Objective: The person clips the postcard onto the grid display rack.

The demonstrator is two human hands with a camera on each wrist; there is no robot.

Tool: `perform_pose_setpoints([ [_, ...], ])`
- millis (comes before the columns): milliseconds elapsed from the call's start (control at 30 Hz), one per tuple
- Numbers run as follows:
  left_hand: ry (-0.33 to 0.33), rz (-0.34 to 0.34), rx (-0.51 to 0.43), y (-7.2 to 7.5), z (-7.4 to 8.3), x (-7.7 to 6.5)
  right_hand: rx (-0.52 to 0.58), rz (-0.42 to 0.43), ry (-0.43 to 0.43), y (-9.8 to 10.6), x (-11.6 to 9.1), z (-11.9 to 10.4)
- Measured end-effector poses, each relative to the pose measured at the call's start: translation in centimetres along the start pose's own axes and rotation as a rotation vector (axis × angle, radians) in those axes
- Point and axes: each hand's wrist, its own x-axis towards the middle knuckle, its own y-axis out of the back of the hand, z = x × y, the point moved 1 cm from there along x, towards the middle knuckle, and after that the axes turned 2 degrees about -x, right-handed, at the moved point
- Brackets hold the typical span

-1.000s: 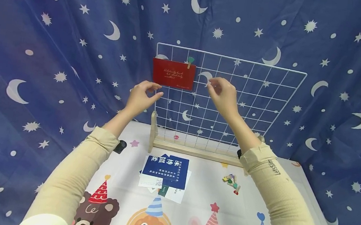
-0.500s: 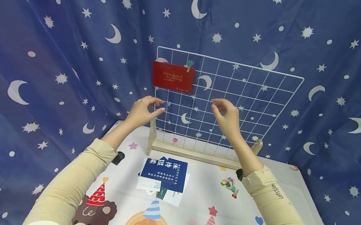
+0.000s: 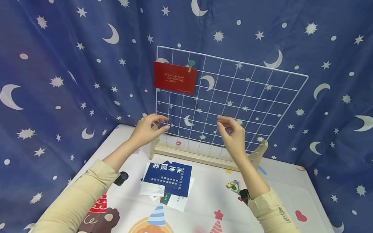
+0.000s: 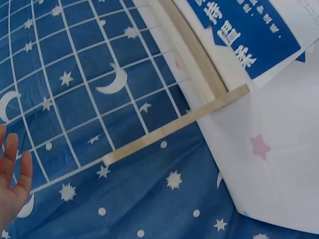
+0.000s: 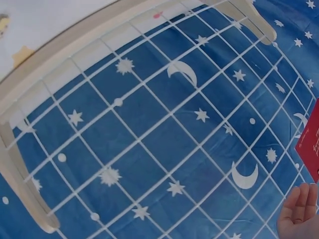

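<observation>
A red card (image 3: 174,78) hangs at the upper left of a white wire grid (image 3: 228,98), held by a small wooden clip with a green top (image 3: 190,65). My left hand (image 3: 146,129) hovers in front of the grid's lower left side, fingers loosely curved and nothing in them. To the right, my right hand (image 3: 233,136) is likewise loosely bent and holds nothing, in front of the grid's lower middle. In the right wrist view the red card (image 5: 310,142) shows just above the right hand (image 5: 299,211). Only some fingers of the left hand (image 4: 12,177) appear in the left wrist view.
A wooden base (image 3: 196,157) supports the grid. Blue and white cards (image 3: 168,178) lie overlapping on the patterned tablecloth (image 3: 193,226). Several small colored clips (image 3: 233,186) lie near my right forearm, partly behind it. A blue star-and-moon curtain (image 3: 76,64) hangs behind.
Both hands have come down from beside the red card to lower in front of the grid. The red card stays clipped in place.
</observation>
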Motion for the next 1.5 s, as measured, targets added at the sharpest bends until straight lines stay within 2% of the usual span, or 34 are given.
perform_pose_setpoints([
  [100,-0.007,-0.016,0.019,-0.4,-0.3,-0.8,0.030,-0.016,-0.003,0.0,-0.6,1.4],
  [333,-0.009,-0.043,0.042,-0.5,-0.7,-2.0,0.014,-0.028,0.003,1.1,-2.2,1.8],
  [533,0.017,-0.115,0.065,-1.1,-1.2,-3.6,0.015,-0.012,-0.012,2.4,-3.9,1.8],
  [767,0.050,-0.205,0.045,-2.4,-2.4,-5.3,-0.020,-0.052,-0.068,4.1,-5.8,1.3],
  [933,0.052,-0.215,0.034,-3.3,-3.2,-5.9,-0.059,-0.072,-0.134,4.6,-6.9,3.0],
  [1167,0.072,-0.226,0.013,-4.4,-4.2,-6.4,-0.081,-0.075,-0.192,5.1,-9.0,7.9],
  [1300,0.086,-0.245,0.018,-5.0,-4.7,-6.9,-0.108,-0.088,-0.191,5.1,-10.1,9.2],
  [1500,0.092,-0.265,0.039,-5.9,-5.6,-7.8,-0.133,-0.115,-0.245,5.1,-11.3,10.5],
])
